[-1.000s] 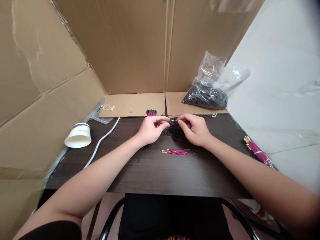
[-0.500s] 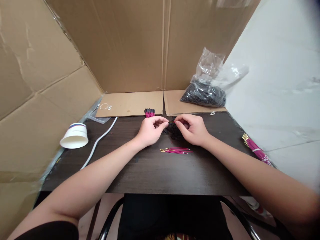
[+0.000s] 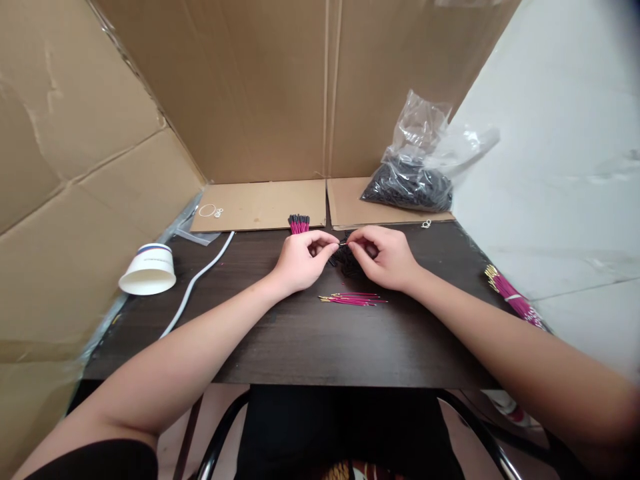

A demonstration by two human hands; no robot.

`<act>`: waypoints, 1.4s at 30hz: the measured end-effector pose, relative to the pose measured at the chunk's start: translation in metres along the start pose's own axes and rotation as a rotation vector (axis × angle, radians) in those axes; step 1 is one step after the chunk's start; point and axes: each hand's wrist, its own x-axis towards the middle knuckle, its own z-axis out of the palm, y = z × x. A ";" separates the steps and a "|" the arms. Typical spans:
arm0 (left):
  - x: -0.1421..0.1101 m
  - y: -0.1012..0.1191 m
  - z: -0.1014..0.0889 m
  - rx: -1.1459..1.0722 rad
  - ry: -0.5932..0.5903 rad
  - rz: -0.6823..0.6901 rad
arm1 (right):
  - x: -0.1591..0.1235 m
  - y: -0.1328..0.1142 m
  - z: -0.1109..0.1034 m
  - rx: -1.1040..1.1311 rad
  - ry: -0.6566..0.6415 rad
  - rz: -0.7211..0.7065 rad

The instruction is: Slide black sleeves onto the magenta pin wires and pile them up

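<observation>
My left hand [image 3: 301, 259] and my right hand [image 3: 385, 257] meet at the middle of the dark table [image 3: 300, 340], fingertips almost touching. Both are pinched on a thin pink wire [image 3: 343, 244] with a gold tip that spans the small gap between them. Under the hands lies a small pile of black sleeves [image 3: 346, 265]. A bunch of pink wires with black caps [image 3: 299, 224] sticks out behind my left hand. Several loose pink wires [image 3: 353, 300] lie just in front of the hands.
A clear bag of black sleeves [image 3: 410, 183] sits at the back right on cardboard. A bundle of pink wires [image 3: 513, 297] lies at the right table edge. A tipped paper cup [image 3: 147, 270] and a white cable [image 3: 197, 283] lie at the left. Cardboard walls surround the table.
My right hand has lifted off the black pile and closed in on my left; the fingertips now pinch one wire between them. The view has shifted slightly.
</observation>
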 end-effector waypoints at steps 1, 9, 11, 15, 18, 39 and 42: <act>-0.001 0.001 0.000 0.008 -0.002 0.008 | 0.000 -0.001 0.000 -0.002 -0.005 -0.009; -0.004 0.004 0.002 0.038 -0.017 0.037 | -0.001 -0.004 -0.001 -0.014 -0.034 -0.017; -0.004 0.004 0.002 0.028 -0.016 0.031 | -0.001 -0.004 -0.001 -0.012 -0.032 -0.019; -0.003 0.004 0.002 -0.007 -0.015 0.005 | 0.000 -0.003 -0.001 -0.009 -0.031 -0.025; -0.003 0.004 0.003 -0.022 -0.007 0.005 | 0.000 -0.004 -0.001 -0.003 -0.025 -0.034; 0.001 0.006 0.001 -0.196 -0.050 -0.073 | 0.002 -0.008 -0.005 -0.018 -0.031 -0.086; 0.001 0.009 0.001 -0.245 -0.062 -0.110 | 0.002 -0.009 -0.006 -0.018 -0.031 -0.097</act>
